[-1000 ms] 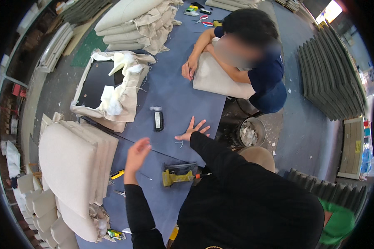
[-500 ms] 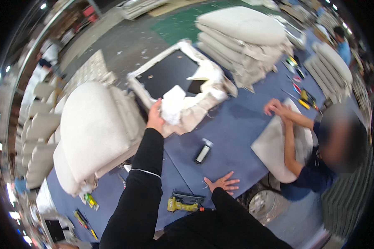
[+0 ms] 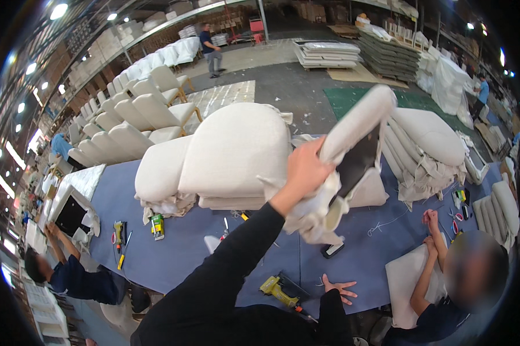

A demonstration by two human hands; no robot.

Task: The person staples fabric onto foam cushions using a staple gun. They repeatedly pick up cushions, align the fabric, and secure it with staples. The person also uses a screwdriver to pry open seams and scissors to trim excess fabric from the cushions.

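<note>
Beige upholstered panel [image 3: 359,120], tilted above blue worktable [image 3: 363,254]; left hand [image 3: 309,168] clamped on its edge, right hand [image 3: 339,288] flat on worktable, fingers spread. Step looks like lifting/turning panel; next move probably calls for two-handed support.

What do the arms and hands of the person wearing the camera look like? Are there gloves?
No gloves show: the left hand and right hand are both bare. The left sleeve and right sleeve are long and black, reaching about to the wrists. I can't see any pattern on them.
</note>
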